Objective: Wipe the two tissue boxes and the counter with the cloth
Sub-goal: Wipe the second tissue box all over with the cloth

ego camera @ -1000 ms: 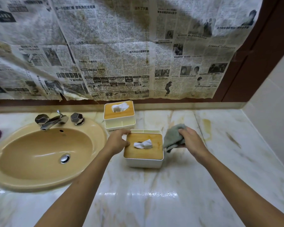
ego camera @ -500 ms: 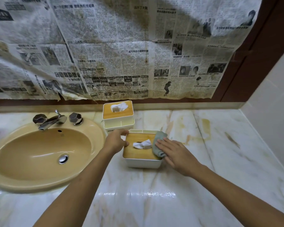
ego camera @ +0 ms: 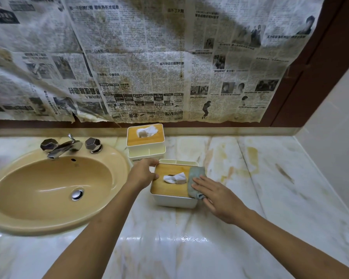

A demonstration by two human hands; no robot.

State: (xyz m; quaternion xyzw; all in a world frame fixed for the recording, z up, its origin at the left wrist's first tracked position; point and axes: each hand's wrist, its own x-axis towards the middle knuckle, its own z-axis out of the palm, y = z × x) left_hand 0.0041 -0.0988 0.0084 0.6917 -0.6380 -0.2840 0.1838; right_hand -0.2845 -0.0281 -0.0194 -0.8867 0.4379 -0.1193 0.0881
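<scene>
Two white tissue boxes with wooden lids stand on the marble counter (ego camera: 240,228). The near box (ego camera: 169,186) sits right of the sink, a tissue poking from its slot. My left hand (ego camera: 142,174) grips the box's left edge, thumb on the lid. My right hand (ego camera: 216,195) lies flat with straight fingers, pressing the grey-green cloth (ego camera: 195,181) onto the right side of the lid. The far box (ego camera: 145,138) stands behind, by the back wall, untouched.
A tan oval sink (ego camera: 54,188) with a chrome faucet (ego camera: 63,147) and two knobs fills the left. Stained newspaper (ego camera: 149,67) covers the wall above the counter. A tiled wall (ego camera: 334,148) closes the right side. Yellow stains mark the counter to the right.
My right hand brought the bunched cloth from beside the box onto the lid and flattened on it. The cloth has since slid slightly along the lid's right side. My left hand kept its hold.
</scene>
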